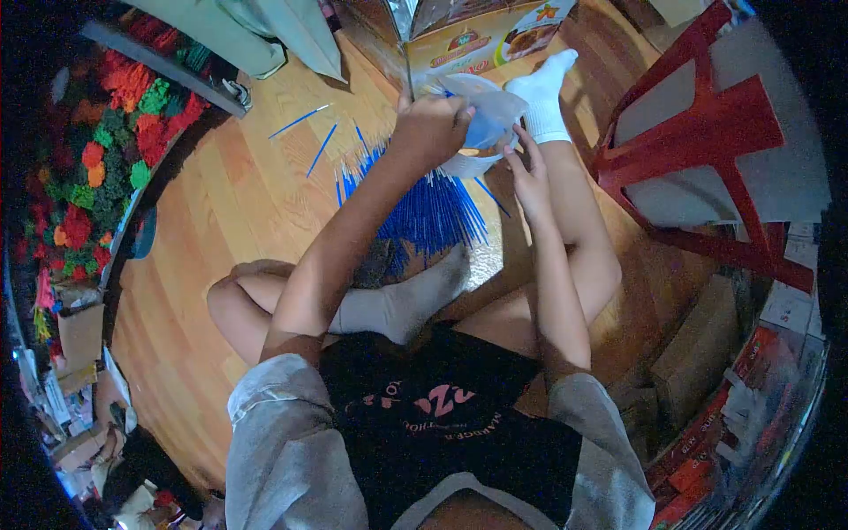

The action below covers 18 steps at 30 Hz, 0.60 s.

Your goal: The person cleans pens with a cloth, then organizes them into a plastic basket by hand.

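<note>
A clear plastic bag [496, 115] is stretched between my two hands over a round white tub [468, 166]. My left hand [433, 126] is closed on the bag's left side, its fingers partly hidden behind the hand. On the other side, my right hand [528, 168] pinches the lower right edge of the bag with thumb and fingers. What lies inside the tub is mostly covered by the bag. Just below my left hand, a fanned pile of thin blue sticks with pale ends [424, 212] lies on the wooden floor.
A few loose blue sticks [322, 150] are scattered left of the pile. A printed cardboard box [495, 49] stands beyond the tub. To the right is a red plastic stool [724, 159]. Red and green bundles [115, 132] fill the left side. My legs surround the pile.
</note>
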Tool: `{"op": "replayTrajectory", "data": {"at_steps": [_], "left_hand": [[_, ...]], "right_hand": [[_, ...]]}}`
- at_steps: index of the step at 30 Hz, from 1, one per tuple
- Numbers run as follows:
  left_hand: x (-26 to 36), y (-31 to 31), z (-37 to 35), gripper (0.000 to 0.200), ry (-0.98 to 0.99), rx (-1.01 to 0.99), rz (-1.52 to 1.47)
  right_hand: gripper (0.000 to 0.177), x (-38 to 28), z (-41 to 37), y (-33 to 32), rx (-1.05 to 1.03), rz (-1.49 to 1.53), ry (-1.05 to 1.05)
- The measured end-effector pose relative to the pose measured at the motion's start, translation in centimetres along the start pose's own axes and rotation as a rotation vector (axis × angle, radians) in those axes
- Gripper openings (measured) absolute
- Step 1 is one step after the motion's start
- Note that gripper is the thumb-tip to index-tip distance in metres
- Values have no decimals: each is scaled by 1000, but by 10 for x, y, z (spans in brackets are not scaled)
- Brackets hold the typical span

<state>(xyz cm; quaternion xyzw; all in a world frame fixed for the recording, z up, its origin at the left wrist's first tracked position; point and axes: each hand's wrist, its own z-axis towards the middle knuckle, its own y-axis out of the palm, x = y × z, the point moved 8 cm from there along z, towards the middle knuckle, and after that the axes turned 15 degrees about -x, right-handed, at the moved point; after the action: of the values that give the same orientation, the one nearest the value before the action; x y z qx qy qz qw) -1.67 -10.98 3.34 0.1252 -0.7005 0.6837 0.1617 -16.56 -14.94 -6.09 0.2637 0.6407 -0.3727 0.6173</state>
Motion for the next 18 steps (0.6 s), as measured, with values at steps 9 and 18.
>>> {"op": "replayTrajectory", "data": {"at_steps": [9,18], "left_hand": [[-7,0,-9,18,3,197,-59],[-7,-43,10,24,9,67,16]], "right_hand": [[44,-10,0,2,14,84,-18],[56,-61,4,12,75,-733,-230]]}}
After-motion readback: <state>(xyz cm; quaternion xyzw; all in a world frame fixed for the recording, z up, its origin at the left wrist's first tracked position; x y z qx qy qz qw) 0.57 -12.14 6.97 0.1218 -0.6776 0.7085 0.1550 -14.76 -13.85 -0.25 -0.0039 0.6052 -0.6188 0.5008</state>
